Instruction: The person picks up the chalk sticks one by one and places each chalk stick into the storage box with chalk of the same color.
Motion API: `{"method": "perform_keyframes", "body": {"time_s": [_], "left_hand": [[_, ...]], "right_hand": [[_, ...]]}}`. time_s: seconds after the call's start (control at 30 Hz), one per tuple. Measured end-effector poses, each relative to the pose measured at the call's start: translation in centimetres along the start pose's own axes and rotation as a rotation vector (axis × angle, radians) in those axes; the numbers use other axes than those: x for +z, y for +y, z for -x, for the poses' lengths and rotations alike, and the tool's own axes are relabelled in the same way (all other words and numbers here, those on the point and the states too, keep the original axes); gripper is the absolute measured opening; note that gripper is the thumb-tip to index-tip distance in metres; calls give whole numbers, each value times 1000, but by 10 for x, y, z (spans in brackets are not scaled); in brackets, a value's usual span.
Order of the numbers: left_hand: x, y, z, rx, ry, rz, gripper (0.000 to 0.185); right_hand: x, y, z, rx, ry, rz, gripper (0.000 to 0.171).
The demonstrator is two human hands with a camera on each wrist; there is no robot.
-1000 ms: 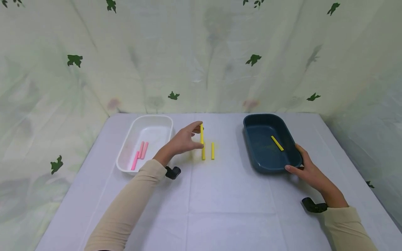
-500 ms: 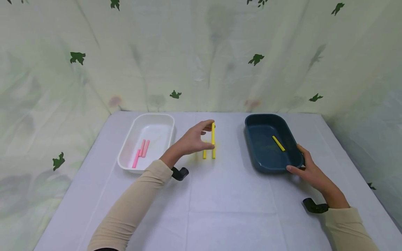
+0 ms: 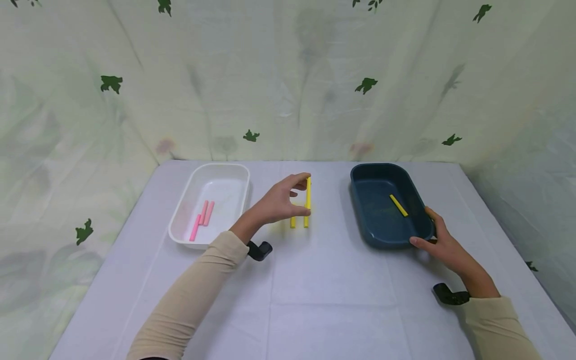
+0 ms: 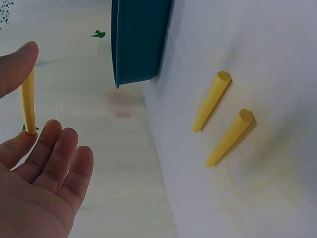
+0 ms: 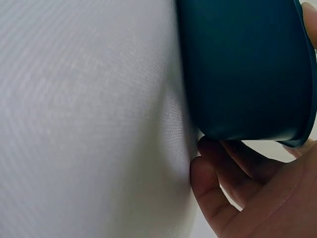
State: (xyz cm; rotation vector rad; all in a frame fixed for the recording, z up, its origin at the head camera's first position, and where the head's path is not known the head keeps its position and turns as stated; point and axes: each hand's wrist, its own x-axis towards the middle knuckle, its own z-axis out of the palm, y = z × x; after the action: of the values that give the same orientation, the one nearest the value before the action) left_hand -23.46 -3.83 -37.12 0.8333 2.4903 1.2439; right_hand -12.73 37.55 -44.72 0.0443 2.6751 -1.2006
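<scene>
Head view: sorting partway done. Two pink chalk sticks already in white tray, mid-left of frame; one yellow stick already in dark blue tray, mid-right. Left to go: held yellow chalk, pinched upright betw. thumb and forefinger of left hand at frame centre, above the counter; plus two loose yellow sticks lying just below it, partly masked by the fingers. Right hand curled round near right corner of blue tray, thumb on rim, steadying it.

Left wrist view: held chalk at far left, clamped thumb tip to forefinger tip; other fingers relaxed and spread, touching nothing. Both loose sticks side by side on white cloth, right of centre, apart from each other. Blue tray at top centre, well apart from the hand.

Right wrist view: fingers tucked under tray's base at lower right, thumb prob. over the rim at top right, mostly cropped. Tray wall filling upper right.

Vs. 0.5 s ago: held stick shifted only a touch rightward, toward blue tray; vs. 1.0 s ago, clearly further right. Right hand and trays unchanged.
</scene>
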Motion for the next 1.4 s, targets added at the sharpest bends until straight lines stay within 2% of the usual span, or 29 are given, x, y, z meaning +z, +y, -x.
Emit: {"method": "perform_keyframes", "body": {"time_s": [0.17, 0.47, 1.03, 1.4], "left_hand": [[1, 3, -8, 7, 1, -23, 86], [6, 1, -22, 13, 5, -23, 84], [31, -11, -43, -99, -49, -14, 85], [43, -12, -48, -106, -70, 0, 85]], "right_hand": [[0, -1, 0, 14, 3, 9, 104], [0, 2, -1, -16, 4, -19, 103], [0, -7, 1, -2, -7, 8, 103], [1, -4, 0, -16, 0, -6, 102]]}}
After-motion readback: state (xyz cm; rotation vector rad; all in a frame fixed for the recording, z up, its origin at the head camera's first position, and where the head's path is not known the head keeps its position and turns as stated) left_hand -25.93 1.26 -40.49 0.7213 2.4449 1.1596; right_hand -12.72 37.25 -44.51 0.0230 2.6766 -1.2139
